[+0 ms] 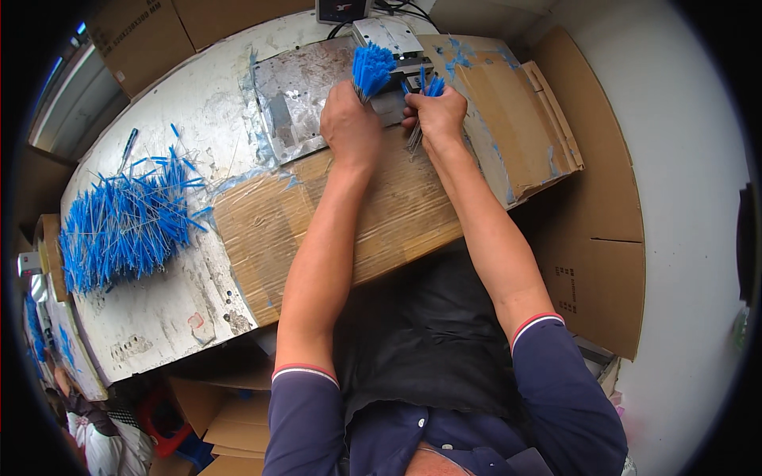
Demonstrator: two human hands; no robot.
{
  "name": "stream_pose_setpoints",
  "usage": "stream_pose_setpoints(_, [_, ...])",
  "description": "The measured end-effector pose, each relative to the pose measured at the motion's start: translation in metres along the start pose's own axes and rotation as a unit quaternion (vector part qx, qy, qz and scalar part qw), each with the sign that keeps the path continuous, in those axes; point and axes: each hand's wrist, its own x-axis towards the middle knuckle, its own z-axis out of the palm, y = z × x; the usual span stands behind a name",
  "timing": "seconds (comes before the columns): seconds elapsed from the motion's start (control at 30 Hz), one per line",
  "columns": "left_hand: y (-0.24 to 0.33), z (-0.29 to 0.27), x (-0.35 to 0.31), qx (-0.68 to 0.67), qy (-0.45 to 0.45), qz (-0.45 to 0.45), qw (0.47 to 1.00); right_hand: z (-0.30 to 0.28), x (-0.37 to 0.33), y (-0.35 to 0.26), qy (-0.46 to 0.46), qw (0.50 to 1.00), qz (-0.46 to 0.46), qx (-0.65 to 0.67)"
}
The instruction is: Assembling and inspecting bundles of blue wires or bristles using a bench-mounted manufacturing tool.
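My left hand [349, 127] is closed round the metal stems of a thick bunch of blue-tipped wires [372, 70], whose blue ends fan out above the fist. To its right, my right hand [440, 113] grips a smaller bunch of the same wires [433, 86]; blue ends stick up past the fingers and thin metal stems hang below the palm. Both hands are over the far part of the bench, in front of a small metal machine [389, 38]. A large heap of blue-tipped wires [127, 222] lies on the bench at the left.
A scuffed metal plate [298, 87] is fixed beside the machine. Flattened cardboard [341, 214] covers the bench's near edge, and more cardboard [508, 111] lies at the right. The white bench top [198, 119] is worn. A cardboard box [603, 270] stands at the right. Another person's hand [62, 379] shows at lower left.
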Motion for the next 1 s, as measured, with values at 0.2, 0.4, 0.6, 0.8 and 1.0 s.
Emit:
stream_pose_setpoints(0.2, [-0.003, 0.000, 0.001, -0.006, 0.018, 0.031, 0.999, 0.002, 0.001, 0.003, 0.004, 1.000, 0.002, -0.001])
stream_pose_setpoints(0.4, [-0.001, -0.001, 0.002, -0.005, 0.021, 0.043, 0.999, 0.003, 0.001, 0.002, 0.001, 0.997, 0.024, 0.075])
stream_pose_setpoints(0.6, [0.002, -0.002, 0.001, 0.018, -0.033, 0.025, 0.999, -0.010, 0.000, 0.002, -0.066, 0.979, 0.066, 0.179])
stream_pose_setpoints(0.8, [-0.002, 0.002, 0.001, 0.022, -0.041, 0.031, 0.998, -0.019, -0.008, 0.001, -0.090, 0.970, -0.025, 0.224])
stream_pose_setpoints(1.0, [-0.001, 0.000, 0.002, 0.014, -0.042, 0.028, 0.999, -0.009, -0.028, -0.002, -0.026, 0.970, -0.199, 0.139])
